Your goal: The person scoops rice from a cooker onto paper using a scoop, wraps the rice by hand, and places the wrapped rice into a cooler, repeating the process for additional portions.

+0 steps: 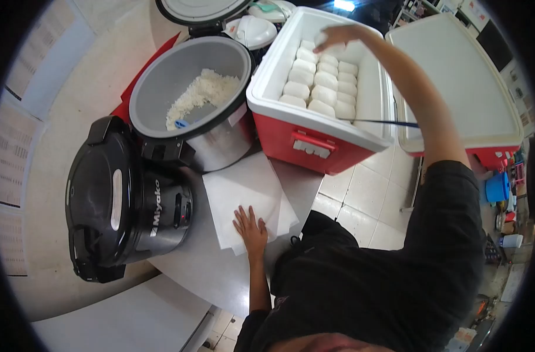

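My left hand [251,232] lies flat with its fingers spread on a stack of white paper sheets [241,188] on the metal table. Over the far part of a red and white cooler box [329,130], my right hand [339,37] is raised with fingers apart and nothing visible in it. Rows of rounded white paper-wrapped bundles [324,94] fill much of the box. Beyond the paper stands an open rice cooker [139,97], partly filled with white rice [206,91]. A blue utensil end [181,124] shows in the rice.
A closed black Miyako rice cooker [117,202] stands at the left on the metal table [220,281]. The cooler's lid [455,76] hangs open at the right. A dark strap [387,122] crosses the box's near rim. Further right is a blue container [497,188].
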{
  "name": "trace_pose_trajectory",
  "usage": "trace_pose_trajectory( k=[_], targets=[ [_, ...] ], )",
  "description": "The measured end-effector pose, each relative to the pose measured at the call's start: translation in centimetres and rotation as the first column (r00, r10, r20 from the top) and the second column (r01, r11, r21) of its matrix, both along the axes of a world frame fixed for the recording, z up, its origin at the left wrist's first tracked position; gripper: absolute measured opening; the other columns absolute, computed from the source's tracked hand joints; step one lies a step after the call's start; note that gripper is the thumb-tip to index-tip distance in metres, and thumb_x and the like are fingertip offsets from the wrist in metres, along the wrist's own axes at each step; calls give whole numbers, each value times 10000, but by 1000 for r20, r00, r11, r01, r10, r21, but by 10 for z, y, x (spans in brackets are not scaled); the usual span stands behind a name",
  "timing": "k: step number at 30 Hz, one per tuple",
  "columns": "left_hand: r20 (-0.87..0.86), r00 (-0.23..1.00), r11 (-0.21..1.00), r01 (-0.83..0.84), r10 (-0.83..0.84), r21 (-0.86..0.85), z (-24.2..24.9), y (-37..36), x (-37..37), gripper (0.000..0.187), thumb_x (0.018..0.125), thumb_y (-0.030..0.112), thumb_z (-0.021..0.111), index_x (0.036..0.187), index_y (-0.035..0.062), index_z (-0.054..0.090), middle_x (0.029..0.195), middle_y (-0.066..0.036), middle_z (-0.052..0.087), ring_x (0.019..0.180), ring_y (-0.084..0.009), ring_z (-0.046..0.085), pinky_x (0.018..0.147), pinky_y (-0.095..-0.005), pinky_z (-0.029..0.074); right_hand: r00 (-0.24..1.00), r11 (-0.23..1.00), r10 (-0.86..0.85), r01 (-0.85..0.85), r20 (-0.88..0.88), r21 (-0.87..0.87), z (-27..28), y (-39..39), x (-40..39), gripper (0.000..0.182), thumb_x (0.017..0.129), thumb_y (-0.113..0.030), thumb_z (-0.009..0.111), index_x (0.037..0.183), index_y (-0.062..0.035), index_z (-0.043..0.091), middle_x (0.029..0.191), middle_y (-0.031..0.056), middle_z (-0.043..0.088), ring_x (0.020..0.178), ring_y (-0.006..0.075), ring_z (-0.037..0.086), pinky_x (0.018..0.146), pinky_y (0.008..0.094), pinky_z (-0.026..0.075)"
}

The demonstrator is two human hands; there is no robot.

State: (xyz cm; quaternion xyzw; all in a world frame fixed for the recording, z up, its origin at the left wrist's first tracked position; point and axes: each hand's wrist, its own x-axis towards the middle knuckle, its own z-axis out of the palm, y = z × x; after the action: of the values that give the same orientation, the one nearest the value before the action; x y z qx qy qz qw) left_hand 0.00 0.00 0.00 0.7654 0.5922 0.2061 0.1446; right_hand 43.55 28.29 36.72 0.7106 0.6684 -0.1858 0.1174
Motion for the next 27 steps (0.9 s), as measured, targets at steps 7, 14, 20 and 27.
trace_pose_trajectory(
  k=[7, 14, 20, 27],
  targets=[
    [-43, 997, 980, -68, 61, -187, 13, 17, 9, 625, 803, 90, 546, 1384, 22, 326, 1492, -216, 152, 1397, -383, 85, 1109, -543, 56, 996, 996, -31, 37, -87, 79, -178, 75, 97, 815, 927, -618, 225, 1305, 83, 394, 1360, 273, 396, 1277, 348, 383, 1086, 388, 250],
    [-81, 977, 962, -208, 196, -179, -3, 42, 34, 1060, 689, 545, 692, 1419, -33, 186, 1491, -229, 133, 1395, -395, 64, 1094, -574, 38, 924, 976, -218, 207, -315, -67, -166, 44, 79, 752, 938, -600, 220, 1395, -3, 236, 1448, 206, 280, 1337, 318, 275, 1104, 404, 201],
    [-46, 973, 957, -231, 227, -176, 14, 67, 48, 1097, 681, 502, 713, 1414, -69, 129, 1484, -259, 115, 1391, -409, 58, 1090, -582, 52, 867, 949, -262, 150, -425, -279, -157, 52, 78, 780, 925, -607, 244, 1390, 16, 177, 1477, 207, 187, 1372, 342, 186, 1104, 451, 206],
    [196, 963, 982, -172, 184, -80, 16, 87, 57, 802, 714, 267, 722, 1321, -83, 332, 1388, -237, 320, 1316, -382, 270, 1073, -488, 222, 861, 856, 460, -366, 218, -364, -47, 76, 12, 450, 955, -393, 365, 1044, -6, 578, 1027, 151, 626, 998, 276, 575, 925, 361, 419]
  ],
)
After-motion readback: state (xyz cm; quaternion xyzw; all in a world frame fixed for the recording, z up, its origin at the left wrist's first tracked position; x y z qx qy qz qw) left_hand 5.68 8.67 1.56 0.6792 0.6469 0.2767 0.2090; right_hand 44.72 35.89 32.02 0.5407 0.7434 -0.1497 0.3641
